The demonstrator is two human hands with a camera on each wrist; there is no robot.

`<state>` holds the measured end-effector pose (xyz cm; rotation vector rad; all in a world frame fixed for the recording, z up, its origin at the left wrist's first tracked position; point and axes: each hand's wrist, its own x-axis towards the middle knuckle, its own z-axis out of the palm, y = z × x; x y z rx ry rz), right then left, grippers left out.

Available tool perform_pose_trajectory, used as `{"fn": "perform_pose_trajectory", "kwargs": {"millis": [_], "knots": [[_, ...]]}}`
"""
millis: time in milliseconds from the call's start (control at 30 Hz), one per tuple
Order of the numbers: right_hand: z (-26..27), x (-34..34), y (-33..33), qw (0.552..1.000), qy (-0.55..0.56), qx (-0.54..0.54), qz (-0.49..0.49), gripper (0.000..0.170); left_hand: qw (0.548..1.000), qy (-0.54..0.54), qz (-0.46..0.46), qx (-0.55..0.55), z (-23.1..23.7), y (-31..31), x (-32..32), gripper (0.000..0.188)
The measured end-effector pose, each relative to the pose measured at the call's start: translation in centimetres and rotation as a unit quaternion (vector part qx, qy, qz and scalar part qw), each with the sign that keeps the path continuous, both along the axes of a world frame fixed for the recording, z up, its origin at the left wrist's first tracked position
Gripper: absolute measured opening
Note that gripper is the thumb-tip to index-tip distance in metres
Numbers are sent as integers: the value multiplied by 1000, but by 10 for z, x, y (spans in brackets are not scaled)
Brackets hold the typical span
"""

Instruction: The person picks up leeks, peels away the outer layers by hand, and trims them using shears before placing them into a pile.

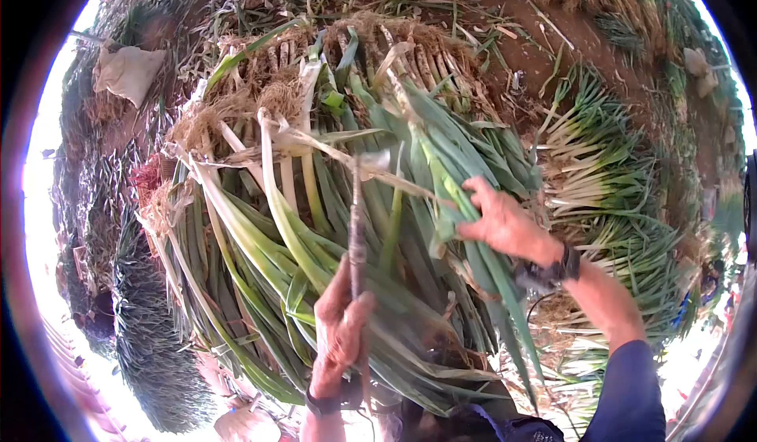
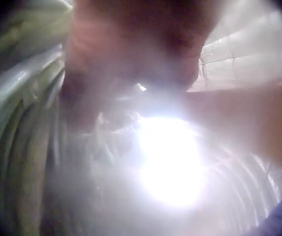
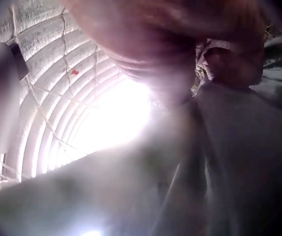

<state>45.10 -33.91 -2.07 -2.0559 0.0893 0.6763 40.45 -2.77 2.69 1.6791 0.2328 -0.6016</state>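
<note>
In the head view, the left hand (image 1: 343, 324) grips a long thin rod (image 1: 357, 237) that stands upright in the picture, with a blurred pale piece at its top end. The right hand (image 1: 511, 223) pinches the green part of a leek (image 1: 432, 158) between thumb and fingers; its roots point up and to the left. Beneath both hands lies a heap of leeks (image 1: 276, 221) with long leaves and dry roots. The left hand (image 2: 136, 44) is dark and blurred in the left wrist view. Broad leaves (image 3: 249, 147) run below the right hand (image 3: 165, 44) in the right wrist view.
More leeks (image 1: 599, 158) lie in rows on the right. A dark green pile (image 1: 150, 308) is at the lower left, and a pale sack (image 1: 128, 73) at the upper left. Brown soil (image 1: 544, 28) with scattered leaves shows behind the heap.
</note>
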Motion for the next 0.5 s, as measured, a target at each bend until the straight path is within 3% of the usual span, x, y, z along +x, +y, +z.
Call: {"fn": "perform_pose_trajectory", "kwargs": {"millis": [100,200,267,300,367,400,500], "knots": [[-1,-59,14,998,-55,33,3,73,994,-43,-87,49,23,-17,-17,77],[3,-98,29,996,-76,-48,24,66,987,-59,-121,93,48,-41,-39,72],[2,-119,32,988,-140,-51,51,82,982,-40,-151,108,56,-47,-54,70],[5,-131,35,988,-141,-49,46,82,981,-30,-157,111,59,-51,-61,71],[11,-154,42,925,-345,-147,57,85,976,-11,-173,131,64,-57,-70,71],[16,-161,47,963,-248,-101,36,90,970,-14,-191,147,65,-58,-74,70],[19,-179,51,966,-212,-139,57,89,961,-7,-214,175,73,-67,-79,67]]}}
